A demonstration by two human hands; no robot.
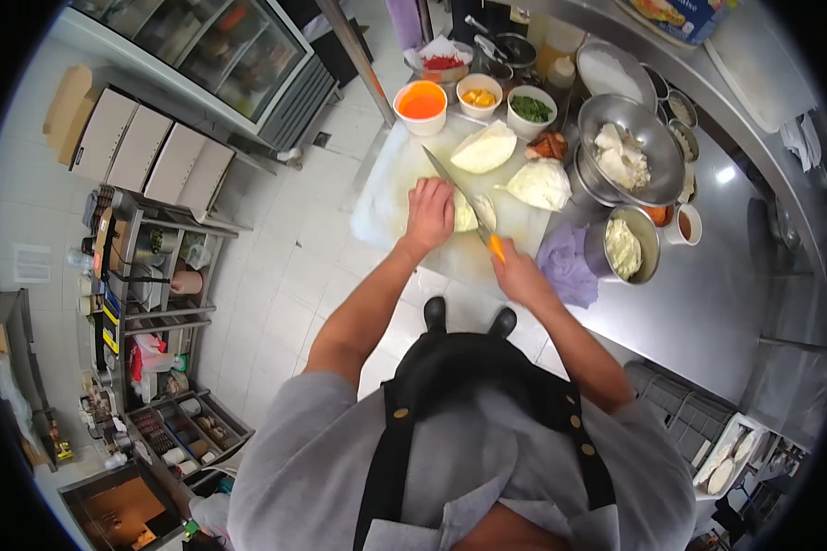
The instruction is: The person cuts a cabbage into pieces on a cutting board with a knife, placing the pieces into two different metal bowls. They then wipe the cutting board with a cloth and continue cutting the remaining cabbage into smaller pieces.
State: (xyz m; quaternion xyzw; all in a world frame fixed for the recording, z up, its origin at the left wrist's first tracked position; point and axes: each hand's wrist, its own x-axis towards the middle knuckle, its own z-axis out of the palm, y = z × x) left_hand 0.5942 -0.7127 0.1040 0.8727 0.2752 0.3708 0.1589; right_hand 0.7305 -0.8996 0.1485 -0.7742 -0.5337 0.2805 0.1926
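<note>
My right hand [522, 275] is closed around the orange handle of a kitchen knife [496, 246], whose long blade points up and to the left. Under the curled fingers of my left hand [429, 216], a piece of pale cabbage [465, 213] is held against the white cutting board [377, 209]. The blade lies along the right side of this piece, with a thin slice beyond it. Two larger cabbage wedges [484, 149] rest farther back on the board. A brown, roasted-looking piece of food [547, 146] sits behind the right wedge.
Tubs of orange liquid [422, 103], yellow pieces [479, 97] and chopped greens [531, 108] line the board's far edge. To the right stand a steel bowl [630, 151], a metal pot [648, 246] with pale food and a purple cloth [568, 266]. A steel shelf [770, 174] overhangs the counter.
</note>
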